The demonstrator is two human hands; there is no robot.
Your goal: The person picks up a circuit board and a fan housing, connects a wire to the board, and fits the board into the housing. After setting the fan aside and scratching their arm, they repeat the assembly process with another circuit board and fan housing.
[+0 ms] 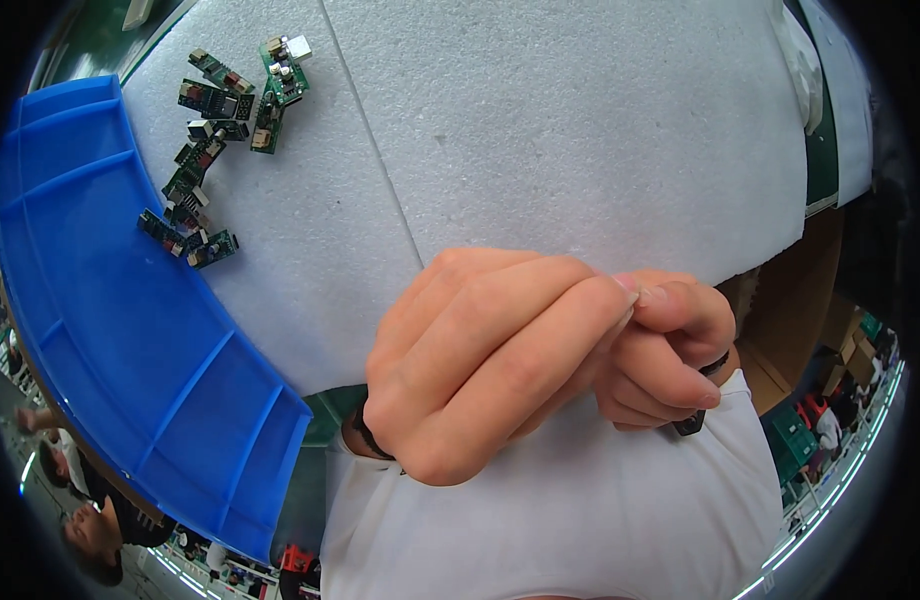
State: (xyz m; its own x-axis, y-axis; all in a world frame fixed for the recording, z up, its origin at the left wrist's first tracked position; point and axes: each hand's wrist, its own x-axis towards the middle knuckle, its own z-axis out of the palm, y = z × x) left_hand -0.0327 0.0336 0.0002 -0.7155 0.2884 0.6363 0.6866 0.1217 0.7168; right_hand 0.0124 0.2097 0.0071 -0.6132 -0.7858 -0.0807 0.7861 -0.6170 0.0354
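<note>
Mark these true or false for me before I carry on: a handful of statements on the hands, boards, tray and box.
1. The left hand and right hand come together at the fingertips. True; whether they pinch something is hidden.
2. Several green circuit boards lie on the white surface. True.
3. Those boards are right of both hands. False: upper left, near the blue tray.
4. The tray is red. False: blue.
5. An open cardboard box shows at right. True.

Foam sheet (580,140) open ahead, right; circuit boards (202,154), blue tray (110,270) obstruct left.
</note>
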